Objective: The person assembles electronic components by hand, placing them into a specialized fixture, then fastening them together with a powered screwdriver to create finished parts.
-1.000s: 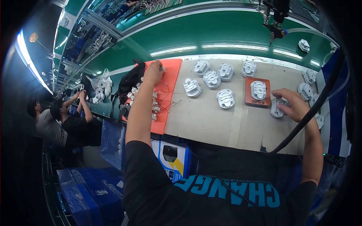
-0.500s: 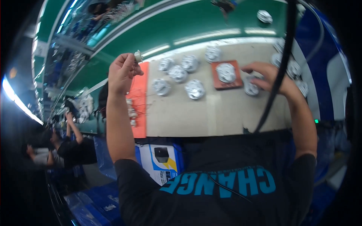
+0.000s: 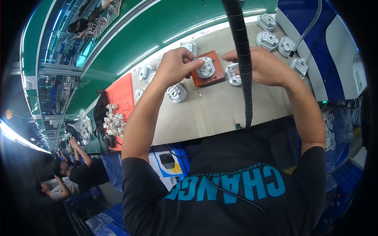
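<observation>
Head view: the black cable (image 3: pixel 247 98) partly hides the right hand (image 3: pixel 268 67).

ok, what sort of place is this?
Most likely a factory assembly line: matching white housings spread over a bench, a heap of small wired parts on an orange-red mat, and other people further along on the left.

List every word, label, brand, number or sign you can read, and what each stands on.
Black shirt: large turquoise letters, readable, not copied here; a smaller line too.
Red block: dark marking, too small to read.
Box: print too blurred to read.
White-and-blue machine: label-like patch, too small to read.
Pale sign, far left: unreadable.
</observation>
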`<action>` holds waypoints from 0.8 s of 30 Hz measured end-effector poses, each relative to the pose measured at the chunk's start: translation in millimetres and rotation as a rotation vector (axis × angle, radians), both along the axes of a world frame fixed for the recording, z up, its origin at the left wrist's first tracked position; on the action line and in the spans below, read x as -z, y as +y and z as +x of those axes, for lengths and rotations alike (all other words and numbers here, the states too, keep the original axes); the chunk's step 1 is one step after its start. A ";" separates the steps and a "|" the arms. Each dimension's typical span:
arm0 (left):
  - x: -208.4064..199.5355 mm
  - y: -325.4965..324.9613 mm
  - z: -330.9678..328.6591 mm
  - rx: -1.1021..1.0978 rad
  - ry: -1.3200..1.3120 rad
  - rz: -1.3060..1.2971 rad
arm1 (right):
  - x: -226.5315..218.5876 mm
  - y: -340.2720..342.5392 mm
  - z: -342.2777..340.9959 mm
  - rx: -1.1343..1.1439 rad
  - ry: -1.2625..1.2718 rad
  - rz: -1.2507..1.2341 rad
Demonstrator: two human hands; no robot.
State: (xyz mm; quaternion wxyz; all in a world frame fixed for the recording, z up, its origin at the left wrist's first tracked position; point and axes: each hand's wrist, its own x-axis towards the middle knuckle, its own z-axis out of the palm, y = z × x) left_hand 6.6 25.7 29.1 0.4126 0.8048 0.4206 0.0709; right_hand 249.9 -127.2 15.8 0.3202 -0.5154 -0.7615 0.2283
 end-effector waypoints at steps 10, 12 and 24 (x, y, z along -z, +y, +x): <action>15.6 7.6 10.9 0.114 0.184 0.245 | -11.9 -7.5 2.5 0.054 -0.036 0.170; 17.0 5.2 9.2 0.143 0.175 0.326 | -15.7 -5.7 2.8 0.069 -0.046 0.237; 10.2 -7.9 12.1 0.116 0.173 0.341 | -56.9 24.5 -15.0 0.171 0.050 0.762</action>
